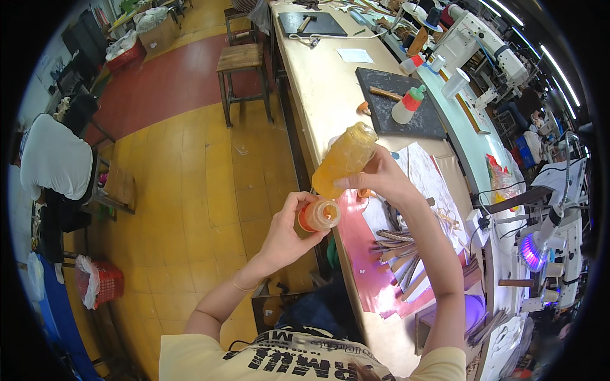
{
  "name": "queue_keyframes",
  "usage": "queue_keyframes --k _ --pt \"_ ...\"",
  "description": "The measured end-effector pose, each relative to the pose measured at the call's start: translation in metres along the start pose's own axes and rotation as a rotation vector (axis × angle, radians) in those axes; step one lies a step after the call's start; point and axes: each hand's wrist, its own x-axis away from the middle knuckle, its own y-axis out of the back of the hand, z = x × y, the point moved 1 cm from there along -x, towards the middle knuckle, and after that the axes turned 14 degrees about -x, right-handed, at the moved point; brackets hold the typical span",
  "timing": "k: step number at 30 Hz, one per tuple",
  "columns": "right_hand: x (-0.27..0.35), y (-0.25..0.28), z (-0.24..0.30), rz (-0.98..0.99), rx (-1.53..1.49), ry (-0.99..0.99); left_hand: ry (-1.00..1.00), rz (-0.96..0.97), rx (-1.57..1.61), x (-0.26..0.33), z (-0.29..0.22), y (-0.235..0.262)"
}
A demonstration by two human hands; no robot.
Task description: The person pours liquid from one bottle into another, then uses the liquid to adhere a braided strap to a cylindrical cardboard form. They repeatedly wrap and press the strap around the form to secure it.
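My left hand [279, 238] is wrapped around a small translucent bottle [325, 214] with a red-orange band, its open mouth facing up. Just above it, my right hand [381, 173] grips a larger clear plastic bottle [348, 155] of amber-yellow liquid. That bottle leans, its lower end close to the small bottle's rim; whether they touch or liquid is flowing, I cannot tell. Both are held beside the table's left edge. Below my right forearm, braided strips [403, 251] lie on pink and white sheets.
On the long table [318, 89], a black slab [375, 120] bears a hammer [386, 94] and a green-capped squeeze bottle [408, 106]. Sewing machines [473, 44] line the right. A wooden stool [240, 58] stands on the floor; a person [57, 155] sits at far left.
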Motion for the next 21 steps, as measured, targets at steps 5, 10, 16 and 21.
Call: queue_keyframes --k 5,10,16,21 --pt "-0.033 0.017 0.007 -0.112 0.04 -0.068 -0.042 -0.105 0.049 -0.012 0.018 -0.016" --pt "-0.097 0.056 0.0 -0.31 -0.108 0.002 -0.007 -0.262 0.253 -0.015 0.034 -0.028" --pt "-0.162 0.124 -0.032 -0.533 0.674 0.095 0.086 -0.399 0.249 -0.019 0.047 -0.015" --pt "-0.182 0.161 -0.091 -0.663 0.895 0.097 0.083 -0.383 0.155 -0.024 0.052 -0.014"
